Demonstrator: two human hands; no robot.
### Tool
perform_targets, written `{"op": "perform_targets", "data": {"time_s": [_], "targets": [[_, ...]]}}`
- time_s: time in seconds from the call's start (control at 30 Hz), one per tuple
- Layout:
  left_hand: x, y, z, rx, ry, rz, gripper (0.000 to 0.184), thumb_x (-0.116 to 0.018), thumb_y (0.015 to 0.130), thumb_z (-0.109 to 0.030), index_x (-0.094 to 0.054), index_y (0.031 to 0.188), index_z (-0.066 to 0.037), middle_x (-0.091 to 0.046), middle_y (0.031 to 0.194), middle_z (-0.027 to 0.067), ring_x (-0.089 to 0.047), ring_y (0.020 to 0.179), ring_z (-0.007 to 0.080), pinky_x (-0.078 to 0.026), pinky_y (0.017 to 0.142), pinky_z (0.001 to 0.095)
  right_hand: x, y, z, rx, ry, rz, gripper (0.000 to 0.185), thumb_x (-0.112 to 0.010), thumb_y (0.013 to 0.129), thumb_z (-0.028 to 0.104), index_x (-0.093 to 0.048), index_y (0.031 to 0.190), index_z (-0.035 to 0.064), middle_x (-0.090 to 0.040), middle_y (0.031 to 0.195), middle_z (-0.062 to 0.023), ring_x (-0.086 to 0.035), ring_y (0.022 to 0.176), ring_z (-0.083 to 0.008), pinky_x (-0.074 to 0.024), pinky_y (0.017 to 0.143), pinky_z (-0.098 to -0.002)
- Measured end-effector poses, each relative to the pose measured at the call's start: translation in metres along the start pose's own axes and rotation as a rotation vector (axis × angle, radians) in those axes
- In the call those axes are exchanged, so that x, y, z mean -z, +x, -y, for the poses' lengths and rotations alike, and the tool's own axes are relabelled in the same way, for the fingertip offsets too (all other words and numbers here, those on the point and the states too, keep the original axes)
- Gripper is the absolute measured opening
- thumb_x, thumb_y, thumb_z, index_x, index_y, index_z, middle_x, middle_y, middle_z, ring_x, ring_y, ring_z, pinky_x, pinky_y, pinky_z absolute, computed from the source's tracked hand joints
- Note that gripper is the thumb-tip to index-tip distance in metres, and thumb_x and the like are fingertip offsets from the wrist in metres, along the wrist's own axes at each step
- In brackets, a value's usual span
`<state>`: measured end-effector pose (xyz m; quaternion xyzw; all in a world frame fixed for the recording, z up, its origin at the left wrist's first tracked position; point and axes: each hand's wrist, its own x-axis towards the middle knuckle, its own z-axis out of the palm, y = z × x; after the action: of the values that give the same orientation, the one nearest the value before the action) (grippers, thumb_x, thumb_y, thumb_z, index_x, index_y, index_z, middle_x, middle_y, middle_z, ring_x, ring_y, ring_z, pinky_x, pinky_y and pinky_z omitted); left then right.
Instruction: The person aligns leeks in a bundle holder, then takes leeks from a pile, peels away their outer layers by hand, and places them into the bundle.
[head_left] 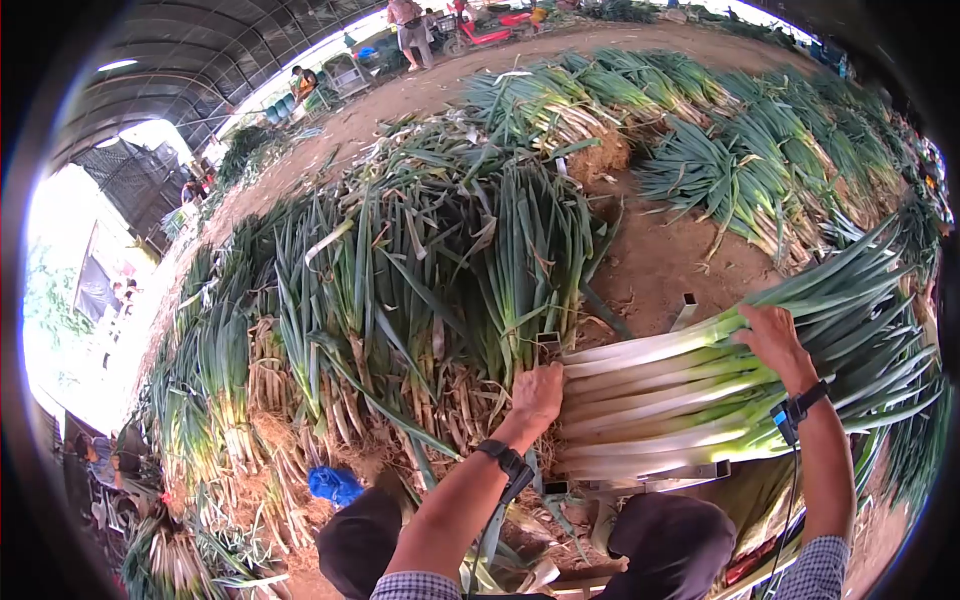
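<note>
A row of long green onions [650, 400] lies side by side in front of me, white ends to the left and green leaves to the right. My left hand [540, 392] is closed at the white end of the farthest stalk; its fingertips are partly hidden. Around that stalk, where white turns to green, my right hand [773, 342] is closed, palm down. Beneath the row shows a metal frame [690, 472] with short upright square posts [685, 310].
Upright bundles of green onions [400, 290] stand packed to the left, roots down. More bundles [740, 180] lie on the bare soil [660, 265] beyond. A blue plastic bag [335, 485] lies near my knee. Farther back are a person [408, 30] and a red vehicle [495, 30].
</note>
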<state>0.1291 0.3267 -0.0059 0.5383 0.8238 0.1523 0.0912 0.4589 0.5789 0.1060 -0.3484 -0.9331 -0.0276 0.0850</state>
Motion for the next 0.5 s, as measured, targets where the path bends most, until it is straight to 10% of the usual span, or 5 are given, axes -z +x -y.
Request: {"op": "perform_targets", "data": {"time_s": [0.5], "targets": [[0.065, -0.141, 0.036, -0.127, -0.263, -0.179, 0.04, -0.063, 0.095, -0.02, -0.057, 0.131, -0.005, -0.055, 0.132, 0.0194, -0.057, 0.113, 0.041, -0.049, 0.094, 0.047, 0.029, -0.006, 0.054, -0.124, 0.193, -0.043, 0.047, -0.074, 0.081, 0.022, -0.062, 0.124, 0.0065, -0.069, 0.095, -0.0262, -0.065, 0.098, -0.0448, -0.0527, 0.086, -0.051]]}}
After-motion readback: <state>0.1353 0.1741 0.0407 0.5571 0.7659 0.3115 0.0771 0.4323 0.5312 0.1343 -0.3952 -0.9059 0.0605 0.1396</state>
